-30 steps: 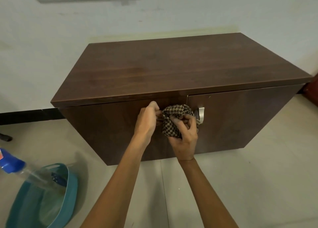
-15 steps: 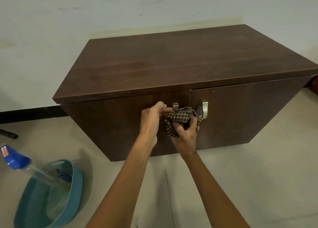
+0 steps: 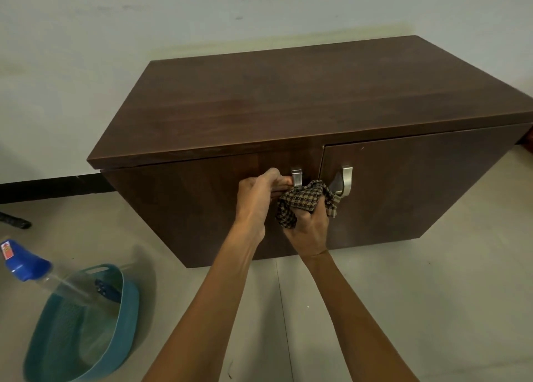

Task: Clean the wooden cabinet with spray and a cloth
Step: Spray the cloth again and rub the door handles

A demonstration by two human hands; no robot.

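A dark wooden cabinet (image 3: pixel 302 98) with two front doors stands against the wall. My left hand (image 3: pixel 258 199) grips the silver handle of the left door (image 3: pixel 296 176), fingers curled round it. My right hand (image 3: pixel 308 227) holds a bunched brown checked cloth (image 3: pixel 302 199) against the door front, just below that handle and beside the right door's handle (image 3: pixel 344 181). A clear spray bottle with a blue cap (image 3: pixel 27 263) lies tilted at the lower left, its body resting in a teal basin.
The teal plastic basin (image 3: pixel 127 318) sits on the tiled floor at the lower left, left of my arms. A black skirting strip (image 3: pixel 52 184) runs along the white wall. A dark object (image 3: pixel 14 220) lies at the left edge of the floor.
My right hand has slid the cloth downward off the left handle, which now shows. The view has shifted, so the cabinet sits higher and further right.
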